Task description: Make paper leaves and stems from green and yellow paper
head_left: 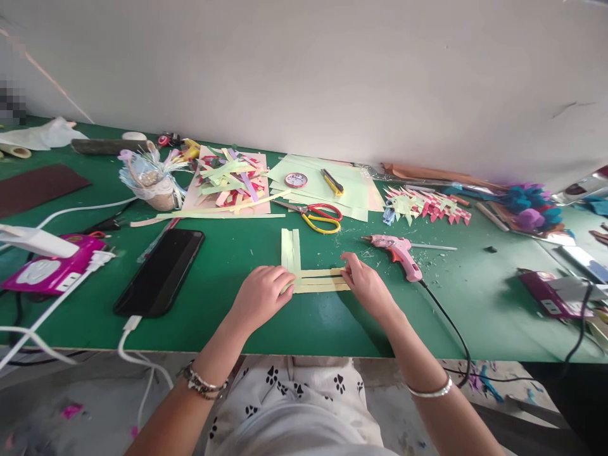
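Pale yellow-green paper strips [323, 280] lie on the green table in an L shape, some running sideways and others pointing away from me. My left hand [263, 294], fingers curled together, grips them at the corner where they meet. At the far right ends of the sideways strips, my right hand [365, 285] pinches the paper, its index finger bent above. A narrow gap shows between the strips. Just beyond them rest scissors [323, 218] with one red and one yellow handle. To the right of my right hand lies a pink glue gun [399, 253].
A black phone [161, 272] lies at left, plugged into a white cable. Behind are cut paper strips [232, 177], green sheets [332, 183] with a yellow cutter [332, 182], and folded paper chains [427, 206]. Purple power strips [57, 263] stand at both sides. The glue gun's cord hangs over the front edge.
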A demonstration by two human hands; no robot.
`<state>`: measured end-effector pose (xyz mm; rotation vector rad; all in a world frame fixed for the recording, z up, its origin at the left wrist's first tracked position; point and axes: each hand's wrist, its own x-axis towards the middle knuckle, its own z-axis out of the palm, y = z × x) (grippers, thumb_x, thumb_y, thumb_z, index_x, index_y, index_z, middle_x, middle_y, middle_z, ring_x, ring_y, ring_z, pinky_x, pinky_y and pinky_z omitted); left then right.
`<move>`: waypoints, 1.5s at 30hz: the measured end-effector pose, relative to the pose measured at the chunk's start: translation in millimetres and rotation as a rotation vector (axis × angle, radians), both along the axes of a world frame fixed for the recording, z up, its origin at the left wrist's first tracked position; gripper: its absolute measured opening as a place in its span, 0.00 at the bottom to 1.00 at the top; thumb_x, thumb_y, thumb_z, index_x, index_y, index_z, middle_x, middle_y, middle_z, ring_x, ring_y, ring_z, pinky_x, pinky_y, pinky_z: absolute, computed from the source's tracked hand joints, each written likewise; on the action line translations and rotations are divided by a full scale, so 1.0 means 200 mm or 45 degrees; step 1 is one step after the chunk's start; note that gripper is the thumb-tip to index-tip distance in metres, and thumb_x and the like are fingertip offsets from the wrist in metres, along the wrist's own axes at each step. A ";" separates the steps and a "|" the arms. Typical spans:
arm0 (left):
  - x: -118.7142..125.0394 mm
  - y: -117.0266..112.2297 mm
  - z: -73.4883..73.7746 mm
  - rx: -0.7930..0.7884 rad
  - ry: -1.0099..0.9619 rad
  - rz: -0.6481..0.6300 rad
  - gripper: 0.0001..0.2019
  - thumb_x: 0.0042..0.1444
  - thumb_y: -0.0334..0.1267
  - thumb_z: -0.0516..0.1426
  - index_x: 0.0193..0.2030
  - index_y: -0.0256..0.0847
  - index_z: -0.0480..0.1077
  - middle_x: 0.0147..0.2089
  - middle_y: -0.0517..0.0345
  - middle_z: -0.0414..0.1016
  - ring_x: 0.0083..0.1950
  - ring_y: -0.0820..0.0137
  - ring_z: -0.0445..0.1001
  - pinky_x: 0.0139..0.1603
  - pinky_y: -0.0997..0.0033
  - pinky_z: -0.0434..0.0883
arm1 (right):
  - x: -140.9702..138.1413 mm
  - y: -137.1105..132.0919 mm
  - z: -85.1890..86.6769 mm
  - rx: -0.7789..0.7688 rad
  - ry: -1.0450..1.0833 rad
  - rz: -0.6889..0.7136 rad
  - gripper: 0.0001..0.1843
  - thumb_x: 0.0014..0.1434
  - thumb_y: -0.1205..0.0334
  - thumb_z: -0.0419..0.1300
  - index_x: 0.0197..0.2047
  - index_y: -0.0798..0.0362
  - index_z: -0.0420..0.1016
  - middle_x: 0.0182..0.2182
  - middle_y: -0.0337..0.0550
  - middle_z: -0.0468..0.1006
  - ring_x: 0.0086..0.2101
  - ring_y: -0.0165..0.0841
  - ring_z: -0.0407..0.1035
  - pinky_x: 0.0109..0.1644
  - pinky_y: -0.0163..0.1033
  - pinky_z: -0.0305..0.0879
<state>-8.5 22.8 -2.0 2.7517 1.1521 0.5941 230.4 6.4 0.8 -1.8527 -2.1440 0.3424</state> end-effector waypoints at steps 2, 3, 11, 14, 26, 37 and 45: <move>0.00 0.00 0.00 0.003 0.001 0.003 0.11 0.60 0.34 0.46 0.38 0.40 0.70 0.36 0.55 0.75 0.37 0.68 0.72 0.39 0.65 0.67 | 0.00 0.00 0.00 0.003 -0.044 -0.007 0.14 0.58 0.68 0.44 0.48 0.54 0.59 0.32 0.45 0.73 0.30 0.34 0.67 0.30 0.35 0.58; 0.00 0.00 0.00 0.005 0.000 0.002 0.11 0.60 0.34 0.46 0.37 0.40 0.70 0.36 0.55 0.75 0.37 0.68 0.72 0.39 0.65 0.67 | 0.00 0.00 0.00 0.019 -0.081 -0.012 0.14 0.58 0.68 0.44 0.47 0.54 0.60 0.32 0.45 0.73 0.29 0.34 0.66 0.30 0.35 0.58; 0.01 -0.01 0.00 0.017 0.017 0.004 0.11 0.60 0.34 0.47 0.38 0.39 0.70 0.36 0.55 0.74 0.37 0.68 0.71 0.39 0.65 0.67 | -0.13 -0.09 0.04 0.329 -0.430 0.052 0.14 0.62 0.67 0.44 0.44 0.53 0.69 0.31 0.45 0.69 0.33 0.37 0.61 0.35 0.39 0.52; 0.01 -0.01 0.00 0.043 0.039 0.002 0.11 0.60 0.34 0.47 0.39 0.39 0.71 0.36 0.54 0.73 0.37 0.67 0.71 0.39 0.65 0.67 | -0.25 -0.13 0.04 0.284 -0.398 0.216 0.17 0.62 0.64 0.45 0.51 0.50 0.66 0.34 0.46 0.67 0.35 0.37 0.60 0.36 0.40 0.51; 0.01 -0.01 0.00 0.049 0.058 0.000 0.12 0.60 0.34 0.47 0.41 0.40 0.71 0.36 0.54 0.73 0.37 0.68 0.71 0.39 0.65 0.67 | -0.21 -0.15 0.01 0.216 -0.308 0.063 0.19 0.63 0.60 0.43 0.52 0.47 0.68 0.35 0.46 0.67 0.36 0.36 0.58 0.39 0.42 0.49; 0.01 0.00 -0.01 0.033 0.040 -0.014 0.12 0.59 0.33 0.47 0.40 0.40 0.71 0.37 0.54 0.73 0.37 0.67 0.71 0.38 0.65 0.67 | -0.07 -0.19 0.01 0.201 -0.346 -0.090 0.17 0.63 0.58 0.45 0.50 0.46 0.70 0.34 0.44 0.66 0.35 0.35 0.58 0.37 0.41 0.45; 0.01 0.00 -0.01 0.055 0.035 -0.018 0.12 0.60 0.34 0.46 0.40 0.39 0.71 0.36 0.54 0.73 0.37 0.68 0.71 0.38 0.65 0.67 | -0.03 -0.19 0.00 0.217 -0.357 -0.144 0.17 0.63 0.56 0.45 0.48 0.47 0.71 0.33 0.43 0.66 0.34 0.34 0.58 0.37 0.41 0.44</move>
